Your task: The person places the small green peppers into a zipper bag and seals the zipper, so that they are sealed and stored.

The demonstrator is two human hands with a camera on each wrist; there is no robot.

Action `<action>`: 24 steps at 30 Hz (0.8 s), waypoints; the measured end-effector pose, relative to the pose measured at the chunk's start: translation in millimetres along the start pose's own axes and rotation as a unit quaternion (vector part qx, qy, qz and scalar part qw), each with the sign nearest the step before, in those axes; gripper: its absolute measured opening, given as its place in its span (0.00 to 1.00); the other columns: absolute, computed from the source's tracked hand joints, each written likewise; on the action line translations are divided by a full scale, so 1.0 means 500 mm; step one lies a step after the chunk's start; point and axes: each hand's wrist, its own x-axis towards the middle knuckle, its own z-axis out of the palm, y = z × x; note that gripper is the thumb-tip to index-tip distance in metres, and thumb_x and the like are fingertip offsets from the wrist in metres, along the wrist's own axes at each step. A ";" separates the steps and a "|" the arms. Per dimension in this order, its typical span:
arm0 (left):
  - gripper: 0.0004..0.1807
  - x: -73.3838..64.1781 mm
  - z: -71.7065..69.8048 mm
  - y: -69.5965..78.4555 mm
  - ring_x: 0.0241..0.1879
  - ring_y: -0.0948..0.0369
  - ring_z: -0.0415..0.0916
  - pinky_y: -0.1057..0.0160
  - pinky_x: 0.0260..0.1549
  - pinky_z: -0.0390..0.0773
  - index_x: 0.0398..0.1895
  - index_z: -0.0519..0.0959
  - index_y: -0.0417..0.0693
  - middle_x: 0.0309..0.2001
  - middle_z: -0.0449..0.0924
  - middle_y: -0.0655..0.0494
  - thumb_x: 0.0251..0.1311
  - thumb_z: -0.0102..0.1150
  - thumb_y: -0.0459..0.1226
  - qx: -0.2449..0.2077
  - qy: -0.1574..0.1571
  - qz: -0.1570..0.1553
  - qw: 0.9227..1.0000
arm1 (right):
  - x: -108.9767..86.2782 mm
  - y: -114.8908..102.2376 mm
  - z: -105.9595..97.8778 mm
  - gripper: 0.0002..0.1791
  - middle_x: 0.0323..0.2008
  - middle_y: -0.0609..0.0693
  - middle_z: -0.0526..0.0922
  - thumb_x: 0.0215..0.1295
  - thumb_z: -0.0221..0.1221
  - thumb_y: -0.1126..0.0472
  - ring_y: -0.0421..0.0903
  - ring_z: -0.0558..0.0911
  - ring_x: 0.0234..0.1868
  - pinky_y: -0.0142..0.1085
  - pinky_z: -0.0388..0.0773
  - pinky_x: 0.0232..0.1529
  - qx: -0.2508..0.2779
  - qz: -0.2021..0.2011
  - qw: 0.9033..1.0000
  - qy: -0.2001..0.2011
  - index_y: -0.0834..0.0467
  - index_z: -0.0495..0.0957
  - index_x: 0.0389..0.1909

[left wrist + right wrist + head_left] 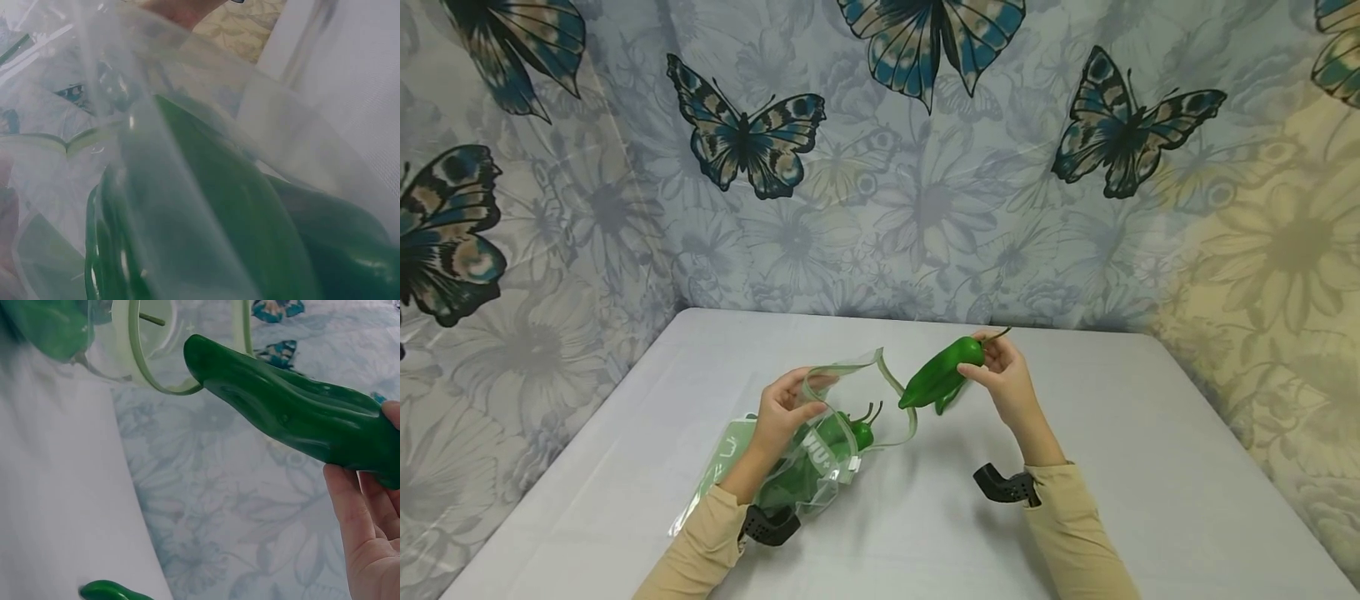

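My left hand pinches the rim of a clear plastic zip bag with a green edge, its mouth spread wide towards the right. Inside the bag lie several green peppers, with thin stems showing at the opening. My right hand grips a long green pepper near its stem end, thumb on one side and fingers on the other. The pepper's tip points down and left, right at the bag's green rim. Beneath and behind it, another green pepper lies on the table, partly hidden in the head view.
A flat green and clear plastic packet lies on the white table, left of the bag and partly behind my left forearm. Butterfly-patterned cloth hangs around the table's back and sides. Each wrist carries a black camera mount.
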 end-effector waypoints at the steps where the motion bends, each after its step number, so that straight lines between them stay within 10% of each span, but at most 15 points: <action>1: 0.21 0.000 0.000 0.000 0.48 0.58 0.72 0.71 0.31 0.73 0.49 0.74 0.36 0.45 0.78 0.52 0.52 0.62 0.36 0.000 -0.002 0.004 1.000 | -0.001 -0.001 0.001 0.21 0.37 0.51 0.73 0.48 0.54 0.82 0.41 0.75 0.36 0.29 0.74 0.36 0.001 0.000 1.000 0.000 0.60 0.69 0.41; 24: 0.21 0.001 0.003 0.003 0.48 0.59 0.73 0.70 0.36 0.72 0.49 0.74 0.37 0.44 0.78 0.52 0.51 0.62 0.34 -0.015 -0.001 0.008 1.000 | -0.011 -0.002 0.030 0.21 0.36 0.50 0.73 0.48 0.55 0.81 0.41 0.75 0.35 0.30 0.74 0.36 0.021 -0.017 0.999 -0.025 0.59 0.68 0.42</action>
